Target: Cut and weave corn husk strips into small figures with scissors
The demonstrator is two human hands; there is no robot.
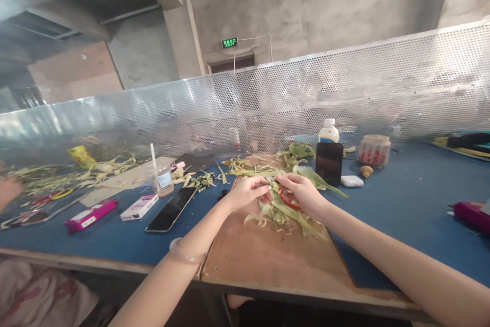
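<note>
My left hand [249, 193] is closed in a pinch above the wooden board [264, 260]. What lies between its fingertips is too small to make out. Close beside it, my right hand [302, 195] is wrapped round scissors with an orange-red handle loop [289, 200]; their blades are mostly hidden near the left fingertips. Under both hands lie pale green husk-like leaf strips [281, 215], some curled and shredded. More long leaves [248, 166] are heaped behind the hands, and a broad green leaf [319, 180] points off to the right.
Left of the board are a phone [172, 209], a small white box [139, 207], a magenta packet [92, 216] and a cup with a straw [164, 181]. On the right stand another phone [329, 162], a bottle [328, 132] and a jar [373, 151]. A perforated metal screen [184, 112] runs behind.
</note>
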